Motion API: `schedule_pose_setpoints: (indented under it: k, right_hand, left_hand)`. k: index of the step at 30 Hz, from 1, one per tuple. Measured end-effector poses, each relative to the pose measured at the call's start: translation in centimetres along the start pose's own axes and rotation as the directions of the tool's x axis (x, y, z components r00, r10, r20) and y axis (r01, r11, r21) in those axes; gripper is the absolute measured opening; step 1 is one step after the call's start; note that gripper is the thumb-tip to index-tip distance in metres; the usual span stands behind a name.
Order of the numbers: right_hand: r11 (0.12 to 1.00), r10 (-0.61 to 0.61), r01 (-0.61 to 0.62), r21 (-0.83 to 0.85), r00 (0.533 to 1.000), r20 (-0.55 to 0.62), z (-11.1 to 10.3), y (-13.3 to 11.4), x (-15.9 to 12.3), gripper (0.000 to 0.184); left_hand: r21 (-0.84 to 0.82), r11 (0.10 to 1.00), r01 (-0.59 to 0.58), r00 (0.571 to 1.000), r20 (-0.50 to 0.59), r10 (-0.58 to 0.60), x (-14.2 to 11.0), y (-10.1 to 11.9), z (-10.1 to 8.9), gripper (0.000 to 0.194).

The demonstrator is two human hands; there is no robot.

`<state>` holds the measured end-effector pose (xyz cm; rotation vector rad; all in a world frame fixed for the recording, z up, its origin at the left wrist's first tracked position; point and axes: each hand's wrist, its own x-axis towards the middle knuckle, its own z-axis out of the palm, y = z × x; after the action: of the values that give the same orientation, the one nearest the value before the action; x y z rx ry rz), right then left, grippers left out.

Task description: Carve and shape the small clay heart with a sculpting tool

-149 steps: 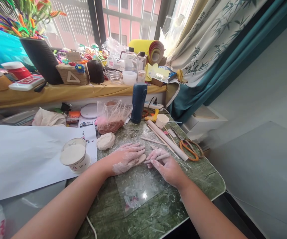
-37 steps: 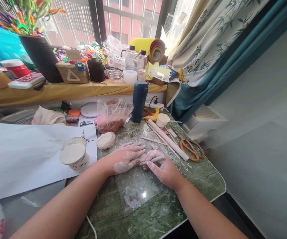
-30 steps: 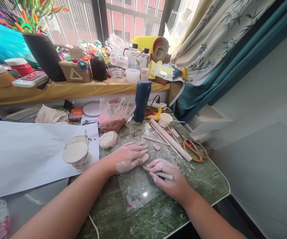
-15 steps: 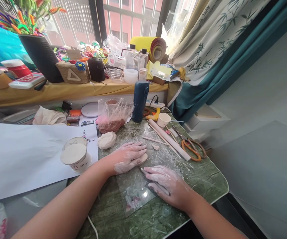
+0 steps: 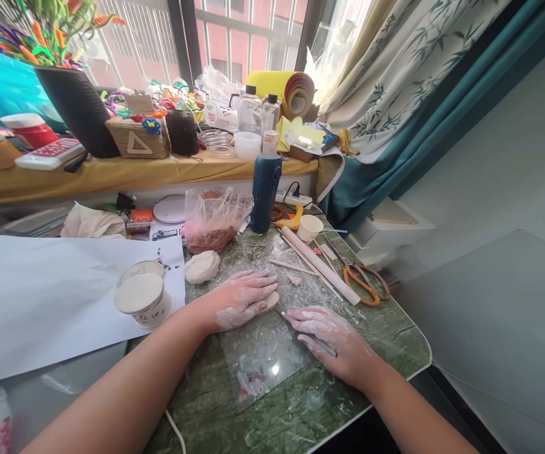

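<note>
My left hand [image 5: 243,301] is flat, right hand [image 5: 332,332] pinching a slim grey stick [image 5: 328,349]. Beyond, a clear plastic bag [image 5: 222,209] holds reddish-brown clay [image 5: 212,240].

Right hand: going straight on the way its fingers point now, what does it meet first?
Probably the pale flat piece partly under the left hand, just beyond the tip of the thin tool in the right hand; heights are hard to judge.

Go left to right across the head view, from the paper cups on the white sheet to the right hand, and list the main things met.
Paper cups → doughy white lump → left hand → pale flat piece, partly covered by that hand → right hand.
</note>
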<state>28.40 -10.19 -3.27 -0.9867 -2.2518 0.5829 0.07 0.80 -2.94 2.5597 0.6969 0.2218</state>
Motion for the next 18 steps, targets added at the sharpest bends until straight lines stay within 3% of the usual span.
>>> schedule_pose_setpoints:
  k: [6, 18]
  right_hand:
    - [0.998, 0.057, -0.057, 0.025, 0.998, 0.004, -0.7, 0.4, -0.2, 0.034]
    - [0.999, 0.033, -0.033, 0.038, 0.999, 0.021, 0.6, -0.4, 0.4, 0.034]
  left_hand:
    - [0.002, 1.0, 0.004, 1.0, -0.005, -0.004, 0.0, 0.1, -0.1, 0.051]
    - [0.0, 1.0, 0.009, 1.0, -0.004, -0.009, 0.1, 0.3, -0.3, 0.049]
